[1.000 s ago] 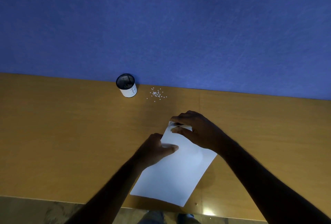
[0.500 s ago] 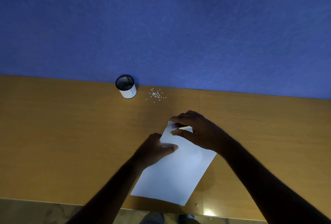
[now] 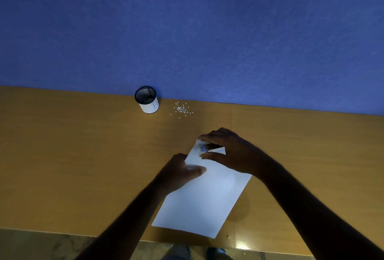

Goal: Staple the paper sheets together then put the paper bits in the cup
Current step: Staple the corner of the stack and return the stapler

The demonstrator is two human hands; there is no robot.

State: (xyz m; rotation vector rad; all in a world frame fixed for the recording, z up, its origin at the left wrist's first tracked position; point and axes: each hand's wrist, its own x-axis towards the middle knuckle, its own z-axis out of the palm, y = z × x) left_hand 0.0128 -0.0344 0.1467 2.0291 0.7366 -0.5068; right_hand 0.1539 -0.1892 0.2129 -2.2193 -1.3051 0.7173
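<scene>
- Two hands worked at the far end of the paper sheets (image 3: 203,197), a white stack lying askew on the wooden desk (image 3: 72,166), its near corner close to the desk's front edge.
- The right hand (image 3: 232,153) was curled over the stack's far corner, fingers and thumb closed around a small stapler (image 3: 208,147) set on that corner; only a sliver of metal and dark body showed between them.
- The left hand (image 3: 178,173) lay flat against the stack's left edge, fingers loosely together, thumb pressing on the top sheet, gripping nothing.
- Open desk stretched wide to the left of the arms and to the right of the stack, bare wood on both sides.
- The cup (image 3: 147,102), a dark mesh pot with a white band, stood upright at the desk's back edge, against the blue wall (image 3: 187,31).
- The paper bits (image 3: 181,109) lay scattered just right of the cup, apart from it, well clear of the hands.
- A dark mark was on the cup's white band, too small to read.
</scene>
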